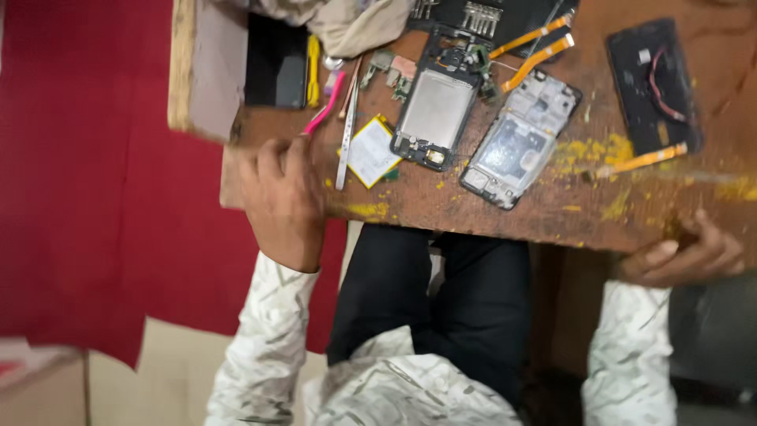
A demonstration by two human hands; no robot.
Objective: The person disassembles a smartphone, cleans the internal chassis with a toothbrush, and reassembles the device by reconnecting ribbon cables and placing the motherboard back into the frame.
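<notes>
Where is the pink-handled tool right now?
In the head view, the pink-handled tool lies on the wooden table's left part, just above the left hand, beside metal tweezers.

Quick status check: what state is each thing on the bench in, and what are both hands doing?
Left opened phone frame: back off, lying flat.
Right opened phone frame: back off, tilted diagonal.
Black back cover: detached, inside up.
Yellow-edged white battery: removed, loose.
Left hand: fist on wooden table edge.
Right hand: curled on table edge.

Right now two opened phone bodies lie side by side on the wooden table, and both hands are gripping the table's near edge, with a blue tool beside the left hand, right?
Nearly. The tool beside the left hand is pink, not blue, as the head view shows. The two opened phone bodies do lie side by side on the wooden table, right hand also at the edge.
</notes>
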